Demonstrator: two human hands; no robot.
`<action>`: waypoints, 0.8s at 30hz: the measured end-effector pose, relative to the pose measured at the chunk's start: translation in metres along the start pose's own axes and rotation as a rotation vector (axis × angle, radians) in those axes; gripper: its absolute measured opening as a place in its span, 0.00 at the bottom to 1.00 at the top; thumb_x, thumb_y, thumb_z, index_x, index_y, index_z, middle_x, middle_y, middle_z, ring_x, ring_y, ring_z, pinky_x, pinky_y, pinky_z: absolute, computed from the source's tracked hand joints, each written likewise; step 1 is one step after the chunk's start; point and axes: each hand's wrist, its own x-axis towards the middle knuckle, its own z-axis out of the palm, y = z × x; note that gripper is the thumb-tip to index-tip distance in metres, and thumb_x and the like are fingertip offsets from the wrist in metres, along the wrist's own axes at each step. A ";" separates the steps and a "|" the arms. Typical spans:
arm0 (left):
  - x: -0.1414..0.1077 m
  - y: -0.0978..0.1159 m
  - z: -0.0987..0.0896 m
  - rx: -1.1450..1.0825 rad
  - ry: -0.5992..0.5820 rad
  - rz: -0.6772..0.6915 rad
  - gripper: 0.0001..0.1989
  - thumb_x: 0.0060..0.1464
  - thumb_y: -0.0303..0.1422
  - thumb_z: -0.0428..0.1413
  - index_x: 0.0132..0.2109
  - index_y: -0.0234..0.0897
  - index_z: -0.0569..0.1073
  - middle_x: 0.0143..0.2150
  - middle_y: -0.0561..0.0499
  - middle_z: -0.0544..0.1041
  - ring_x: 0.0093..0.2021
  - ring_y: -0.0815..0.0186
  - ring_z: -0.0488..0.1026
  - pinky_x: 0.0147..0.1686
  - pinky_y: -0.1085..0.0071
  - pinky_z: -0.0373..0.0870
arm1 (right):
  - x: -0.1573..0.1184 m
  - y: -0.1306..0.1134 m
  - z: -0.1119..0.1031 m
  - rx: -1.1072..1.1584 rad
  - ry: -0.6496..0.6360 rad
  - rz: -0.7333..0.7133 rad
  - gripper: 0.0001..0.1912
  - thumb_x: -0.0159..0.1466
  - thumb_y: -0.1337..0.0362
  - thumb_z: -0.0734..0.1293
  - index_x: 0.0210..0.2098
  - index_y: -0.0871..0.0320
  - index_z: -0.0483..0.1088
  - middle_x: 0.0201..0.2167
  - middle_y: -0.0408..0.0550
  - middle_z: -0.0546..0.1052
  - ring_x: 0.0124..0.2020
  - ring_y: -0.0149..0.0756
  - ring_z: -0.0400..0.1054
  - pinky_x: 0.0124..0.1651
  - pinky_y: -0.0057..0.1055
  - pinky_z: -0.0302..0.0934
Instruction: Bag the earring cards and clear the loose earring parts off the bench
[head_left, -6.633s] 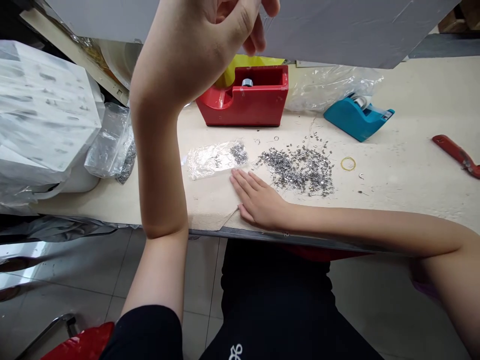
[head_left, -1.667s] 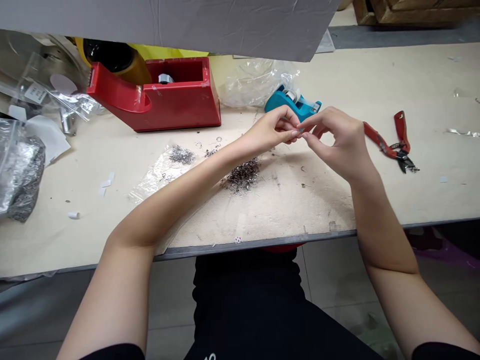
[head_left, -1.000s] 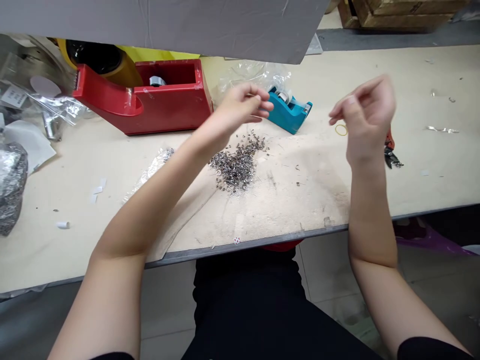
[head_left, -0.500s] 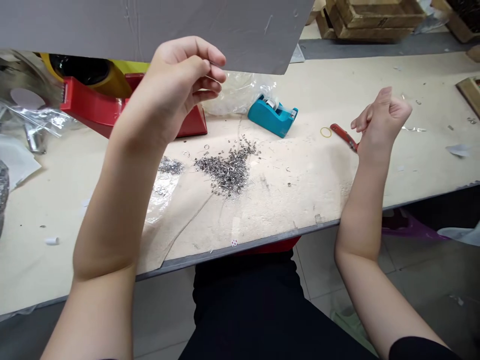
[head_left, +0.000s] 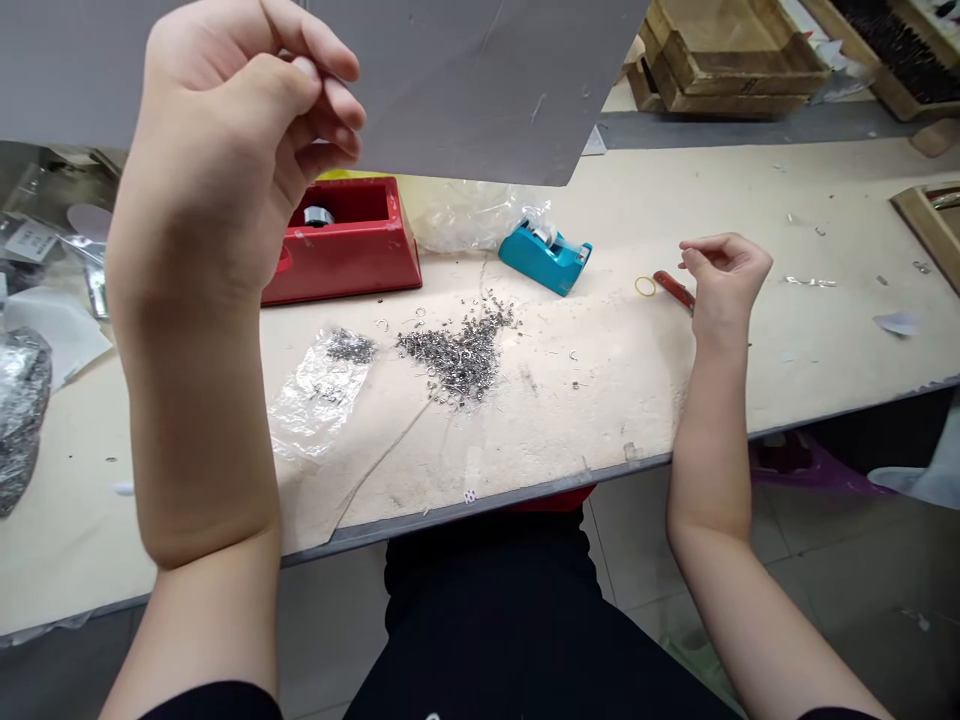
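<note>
My left hand [head_left: 232, 130] is raised high at the upper left, before the grey panel [head_left: 465, 90]. Its thumb is pressed to the curled fingers, and anything pinched there is too small to make out. Over the right part of the table, my right hand [head_left: 727, 275] has its thumb and fingertips together around something I cannot make out. Beside it lie a red-handled cutter [head_left: 673, 288] and a yellow rubber band [head_left: 645, 286]. Between my arms is a pile of small metal parts [head_left: 461, 355], with a clear plastic bag [head_left: 319, 395] holding more of them to its left.
A red tape dispenser [head_left: 349, 240] and a teal tape dispenser [head_left: 545, 255] stand behind the pile. Stacked wooden trays [head_left: 735, 60] sit at the back right. A bag of metal parts [head_left: 22, 410] lies at the far left. The table's front edge [head_left: 525, 488] runs before my body.
My left hand has moved left and nearer the camera, uncovering the plastic bag and part of the red dispenser. My right hand has turned and shifted slightly down and left.
</note>
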 end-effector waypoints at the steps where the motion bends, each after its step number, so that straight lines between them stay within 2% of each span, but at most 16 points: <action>1: 0.000 -0.001 -0.001 0.004 0.000 0.004 0.13 0.60 0.23 0.46 0.42 0.34 0.75 0.34 0.52 0.67 0.39 0.74 0.65 0.52 0.66 0.65 | 0.000 0.000 0.001 -0.010 0.044 0.009 0.11 0.59 0.52 0.72 0.33 0.50 0.70 0.30 0.45 0.71 0.32 0.37 0.61 0.37 0.42 0.64; 3: 0.001 -0.002 -0.003 0.011 0.002 0.001 0.13 0.60 0.23 0.46 0.41 0.35 0.75 0.34 0.53 0.68 0.39 0.75 0.65 0.51 0.68 0.66 | 0.000 -0.002 0.003 -0.028 0.170 0.028 0.12 0.55 0.53 0.75 0.32 0.51 0.72 0.28 0.45 0.72 0.29 0.37 0.63 0.36 0.42 0.65; 5: 0.002 -0.003 -0.005 0.002 0.007 -0.002 0.15 0.59 0.22 0.45 0.41 0.36 0.76 0.33 0.53 0.67 0.39 0.75 0.65 0.49 0.69 0.66 | 0.000 -0.006 0.005 -0.045 0.222 0.050 0.13 0.54 0.53 0.76 0.29 0.51 0.71 0.25 0.44 0.71 0.27 0.35 0.63 0.35 0.42 0.65; 9: 0.005 -0.005 -0.008 -0.023 -0.002 0.023 0.16 0.60 0.22 0.46 0.44 0.37 0.77 0.34 0.52 0.67 0.39 0.75 0.65 0.47 0.71 0.66 | -0.003 -0.012 0.006 -0.074 0.228 0.118 0.18 0.58 0.46 0.73 0.24 0.52 0.69 0.18 0.41 0.66 0.20 0.32 0.60 0.31 0.41 0.68; 13: 0.010 -0.006 -0.008 -0.051 0.007 -0.008 0.13 0.59 0.22 0.48 0.40 0.38 0.77 0.32 0.53 0.66 0.38 0.74 0.65 0.47 0.71 0.68 | -0.006 -0.018 0.007 -0.093 0.197 0.161 0.24 0.60 0.42 0.71 0.22 0.52 0.65 0.15 0.38 0.62 0.17 0.32 0.60 0.30 0.41 0.70; 18: 0.014 -0.008 -0.005 -0.088 0.018 -0.077 0.11 0.58 0.23 0.51 0.36 0.40 0.76 0.31 0.52 0.67 0.37 0.72 0.65 0.50 0.70 0.71 | -0.007 -0.023 0.005 -0.137 0.174 0.102 0.12 0.56 0.53 0.75 0.29 0.51 0.71 0.24 0.41 0.70 0.27 0.37 0.69 0.39 0.41 0.72; 21: 0.015 -0.010 -0.003 -0.060 0.001 -0.106 0.09 0.55 0.24 0.54 0.35 0.43 0.75 0.34 0.51 0.69 0.37 0.70 0.65 0.51 0.70 0.73 | -0.006 -0.023 0.002 -0.172 0.187 0.071 0.06 0.57 0.60 0.72 0.32 0.51 0.71 0.26 0.40 0.69 0.31 0.36 0.71 0.44 0.41 0.71; 24: 0.014 -0.010 0.002 -0.049 -0.004 -0.132 0.08 0.54 0.24 0.54 0.35 0.42 0.75 0.33 0.51 0.67 0.37 0.70 0.66 0.53 0.69 0.73 | -0.006 -0.022 0.000 -0.211 0.215 0.051 0.06 0.57 0.64 0.70 0.34 0.51 0.71 0.27 0.40 0.69 0.31 0.36 0.70 0.45 0.39 0.70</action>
